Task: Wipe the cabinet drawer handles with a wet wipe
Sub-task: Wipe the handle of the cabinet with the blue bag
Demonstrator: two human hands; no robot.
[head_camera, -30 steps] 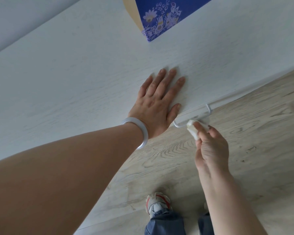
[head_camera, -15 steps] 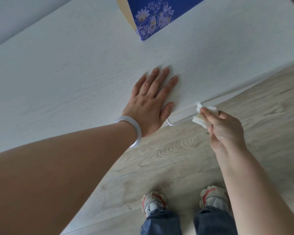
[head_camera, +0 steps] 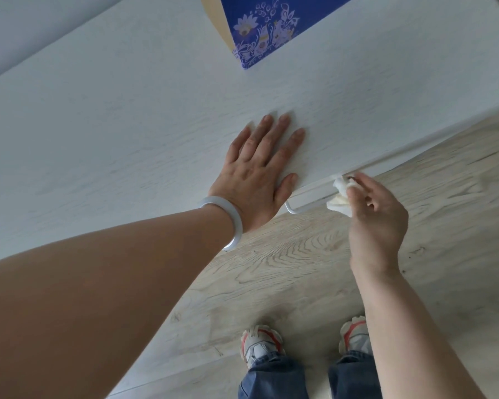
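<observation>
Pressing our left hand flat on the white cabinet top, fingers straight and spread and holding nothing, we reach our right hand down past the front edge, its fingers curled round a crumpled wet wipe held against the right end of the drawer handle. Around us we see a pale bangle on the left wrist, a blue floral box farther back on the top, and our sneakers on the wood-grain floor below. That handle is a thin white bar, its right end hidden by wipe and fingers.
</observation>
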